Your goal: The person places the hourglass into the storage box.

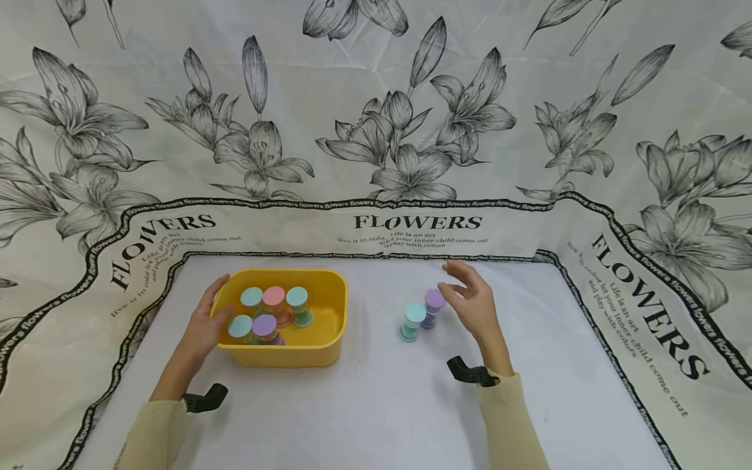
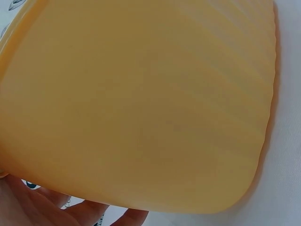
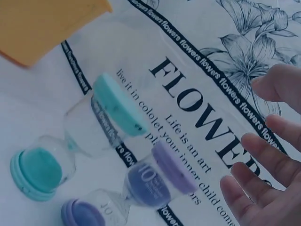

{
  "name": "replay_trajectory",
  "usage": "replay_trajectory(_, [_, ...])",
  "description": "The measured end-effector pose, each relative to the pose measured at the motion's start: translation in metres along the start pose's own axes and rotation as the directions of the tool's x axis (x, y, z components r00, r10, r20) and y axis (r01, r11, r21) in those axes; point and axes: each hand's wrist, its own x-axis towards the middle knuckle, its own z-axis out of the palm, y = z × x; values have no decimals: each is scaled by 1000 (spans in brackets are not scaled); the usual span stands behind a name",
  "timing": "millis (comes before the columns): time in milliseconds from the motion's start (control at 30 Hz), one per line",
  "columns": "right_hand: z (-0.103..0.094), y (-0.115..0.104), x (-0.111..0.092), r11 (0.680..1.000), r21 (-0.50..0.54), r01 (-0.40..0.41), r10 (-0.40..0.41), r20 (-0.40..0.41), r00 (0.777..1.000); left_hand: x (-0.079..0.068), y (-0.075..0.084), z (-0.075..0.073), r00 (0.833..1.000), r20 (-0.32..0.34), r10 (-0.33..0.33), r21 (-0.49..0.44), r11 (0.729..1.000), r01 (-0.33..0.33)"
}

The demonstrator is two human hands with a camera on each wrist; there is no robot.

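Observation:
At the left, a yellow plastic bin [image 1: 282, 356] holds several small hourglasses, with teal caps, a pink cap [image 1: 273, 296] and a purple cap [image 1: 264, 324]. My left hand [image 1: 202, 326] grips the bin's left end, thumb over the rim and fingers along the outside. Right of the bin, a teal hourglass [image 1: 413, 320] and a purple hourglass [image 1: 433, 307] stand upright side by side on the table. Beside the purple one is my right hand [image 1: 472, 300], fingers spread and bent a little, holding nothing. The right wrist view shows a gap between those fingers and the purple hourglass [image 3: 148, 183].
A white cloth covers the table [image 1: 376, 418]. Behind and on both sides hangs a floral curtain [image 1: 411, 176] with printed lettering, meeting the table's back edge just behind the bin.

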Motion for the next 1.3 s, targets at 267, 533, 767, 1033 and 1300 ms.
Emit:
replay_trajectory(267, [-3, 31, -19, 992, -7, -129, 129, -1, 992, 0, 2, -1, 1000, 5, -9, 1, 1000, 9])
replay_trajectory(533, [6, 46, -30, 977, 28, -213, 212, 25, 977, -2, 3, 0, 1000, 16, -4, -2, 1000, 4])
replay_trajectory(767, [14, 52, -32, 959, 50, -277, 277, 16, 961, -2, 3, 1, 1000, 5, -8, 7, 1000, 8])
replay_trajectory(1033, [22, 59, -31, 945, 9, -326, 326, 17, 945, -2, 3, 1, 1000, 1, 3, 4, 1000, -3])
replay_trajectory(1300, [28, 60, -31, 949, 5, -315, 315, 13, 949, -1, 3, 1, 1000, -9, -13, 8, 1000, 13])
